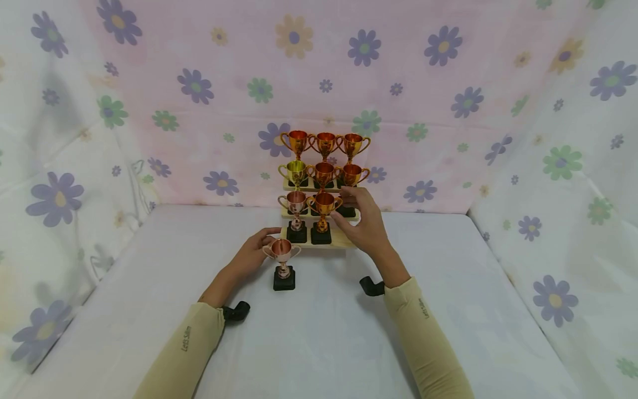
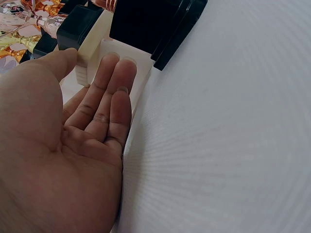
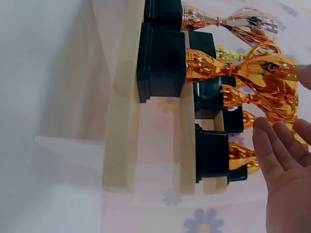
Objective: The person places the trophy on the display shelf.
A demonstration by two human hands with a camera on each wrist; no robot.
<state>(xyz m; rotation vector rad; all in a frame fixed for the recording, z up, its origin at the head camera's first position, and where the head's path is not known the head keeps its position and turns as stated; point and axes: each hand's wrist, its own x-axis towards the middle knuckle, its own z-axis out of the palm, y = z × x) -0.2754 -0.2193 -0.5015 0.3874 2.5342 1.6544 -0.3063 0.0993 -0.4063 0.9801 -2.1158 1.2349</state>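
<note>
A rose-gold trophy cup [image 1: 281, 252] on a black base stands on the table before the stepped wooden stand [image 1: 341, 239]. On the front step are another rose-gold trophy [image 1: 296, 206] and an orange-gold trophy [image 1: 323, 206], with a bare stretch of wood to their right. My left hand [image 1: 251, 256] is at the stand's left end, partly behind the loose trophy; in the left wrist view its thumb touches the step's end and its fingers extend beside the wood. My right hand [image 1: 368, 224] is beside the orange-gold trophy, fingers extended near its cup; contact is unclear.
On the middle step stand a yellow-gold trophy [image 1: 295, 172] and two orange-gold ones. Three orange-gold trophies, one being the middle cup [image 1: 326, 143], fill the top step. Behind the white table [image 1: 319, 332] hangs a flowered cloth [image 1: 319, 66], with more at both sides.
</note>
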